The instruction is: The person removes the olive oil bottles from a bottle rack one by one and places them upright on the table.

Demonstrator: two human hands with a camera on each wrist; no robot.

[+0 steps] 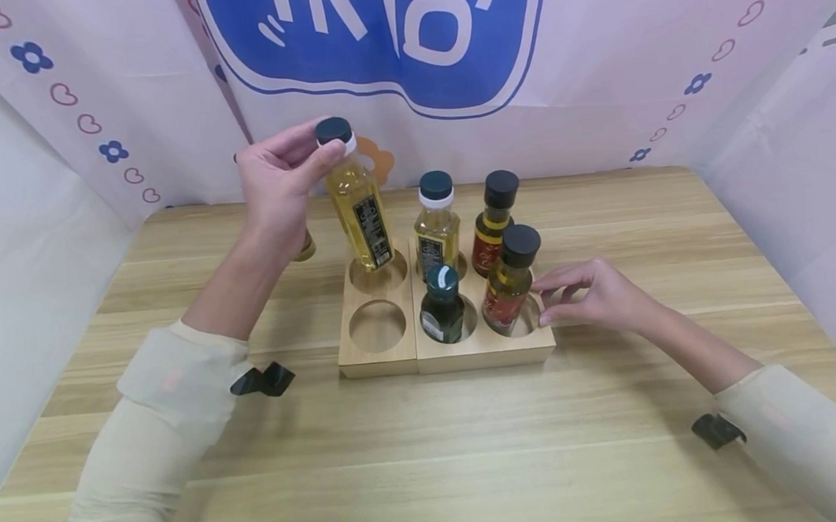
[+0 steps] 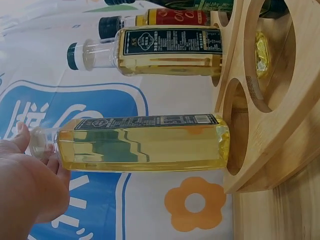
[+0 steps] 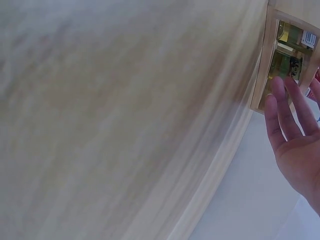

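My left hand (image 1: 275, 186) grips a clear bottle of yellow oil (image 1: 360, 209) by its dark-capped neck. The bottle tilts slightly, its base at the back-left hole of the wooden rack (image 1: 377, 367). In the left wrist view, the base of this oil bottle (image 2: 145, 145) is right at the hole's rim. My right hand (image 1: 593, 295) is at the rack's right end, fingertips by the edge beside a red-labelled bottle (image 1: 505, 300). Extended fingers (image 3: 300, 112) show next to the rack in the right wrist view.
Also in the rack stand another yellow oil bottle (image 1: 434, 232), a small dark green bottle (image 1: 442, 315) and a second red-labelled bottle (image 1: 487, 249). The front-left hole (image 1: 377, 326) holds nothing. A gold-coloured object (image 1: 307, 249) is partly hidden behind my left wrist. A printed cloth (image 1: 578, 63) hangs behind.
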